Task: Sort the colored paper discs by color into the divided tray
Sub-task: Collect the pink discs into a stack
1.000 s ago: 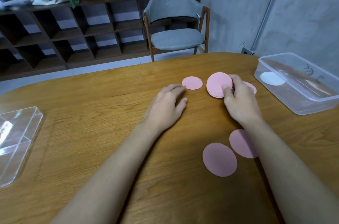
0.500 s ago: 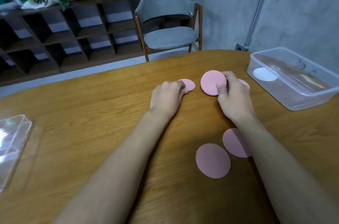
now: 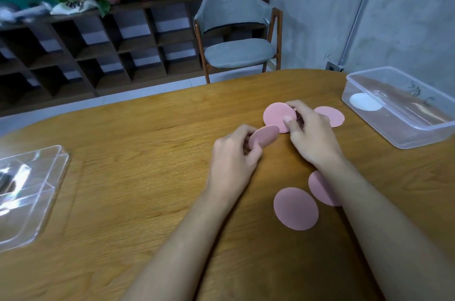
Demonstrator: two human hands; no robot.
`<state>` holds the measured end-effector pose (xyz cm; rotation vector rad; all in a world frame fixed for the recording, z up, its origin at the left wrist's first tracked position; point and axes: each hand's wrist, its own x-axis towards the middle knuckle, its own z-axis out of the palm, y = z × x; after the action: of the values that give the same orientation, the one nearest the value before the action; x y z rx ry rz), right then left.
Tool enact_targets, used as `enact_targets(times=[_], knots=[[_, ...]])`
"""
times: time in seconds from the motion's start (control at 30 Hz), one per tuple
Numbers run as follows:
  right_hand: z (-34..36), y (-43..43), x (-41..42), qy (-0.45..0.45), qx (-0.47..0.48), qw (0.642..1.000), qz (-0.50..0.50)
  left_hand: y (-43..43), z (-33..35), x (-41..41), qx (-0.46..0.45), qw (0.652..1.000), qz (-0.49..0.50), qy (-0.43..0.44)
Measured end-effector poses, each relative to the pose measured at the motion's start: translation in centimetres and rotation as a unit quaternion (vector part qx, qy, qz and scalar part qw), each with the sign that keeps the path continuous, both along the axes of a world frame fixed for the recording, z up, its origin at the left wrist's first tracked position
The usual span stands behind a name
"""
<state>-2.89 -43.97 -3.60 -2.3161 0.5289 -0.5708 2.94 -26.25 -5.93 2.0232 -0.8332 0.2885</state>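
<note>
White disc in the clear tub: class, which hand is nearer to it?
Right. The right hand is left of the white disc; the left hand lies farther left.

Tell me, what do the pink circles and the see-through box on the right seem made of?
Pink discs: likely thin paper or card, matte, no shine, lying flat. Box: probably plastic, translucent and glossy; the table shows through its walls.

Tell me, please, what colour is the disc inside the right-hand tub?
The disc in the tub is white; the head view shows it.
</note>
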Motion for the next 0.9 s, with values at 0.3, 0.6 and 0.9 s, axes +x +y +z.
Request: enact_targets(times=[0.3, 0.6, 0.9], knots=[[-0.1, 1.2, 0.2, 0.007, 0.03, 0.995, 0.096, 0.7, 0.2, 1.0, -0.116, 0.984, 0.03, 0.133], [-0.4, 1.9, 0.5, 0.041, 0.032, 0.991, 0.121, 0.5, -0.1, 1.4, -0.107, 0.979, 0.079, 0.158], [0.1, 2.8, -0.3, 0.078, -0.021, 0.985, 0.155, 0.5, 0.1, 1.2, -0.136, 0.973, 0.078, 0.17]])
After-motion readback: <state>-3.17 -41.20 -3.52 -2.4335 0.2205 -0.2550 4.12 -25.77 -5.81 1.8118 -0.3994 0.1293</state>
